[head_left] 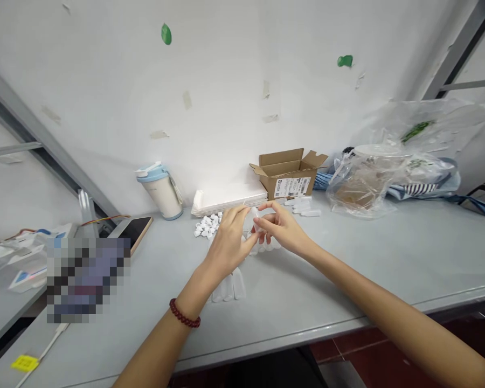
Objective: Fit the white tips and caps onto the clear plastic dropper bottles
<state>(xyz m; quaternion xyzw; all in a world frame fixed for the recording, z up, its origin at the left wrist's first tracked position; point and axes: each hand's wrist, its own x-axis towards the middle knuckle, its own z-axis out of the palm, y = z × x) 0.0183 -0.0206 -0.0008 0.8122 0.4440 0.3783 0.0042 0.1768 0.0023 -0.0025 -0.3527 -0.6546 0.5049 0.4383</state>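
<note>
My left hand [228,234] and my right hand [285,229] meet over the middle of the table. Between their fingertips is a small translucent plastic bottle [255,213], partly covered by the fingers. The thumbs and index fingers of both hands are closed around it. Under my left wrist, several similar bottles [228,287] lie side by side on the grey table. More bottles [262,247] lie just beneath my hands, half hidden. A heap of small white caps [204,226] sits to the left of my left hand.
Behind the hands are a flat white stack [230,195] and an open cardboard box [289,175], with loose bottles [307,207] before it. A cup [161,191] and a phone [137,231] stand or lie left. Plastic bags [364,183] sit right. The table's front edge [307,337] is near.
</note>
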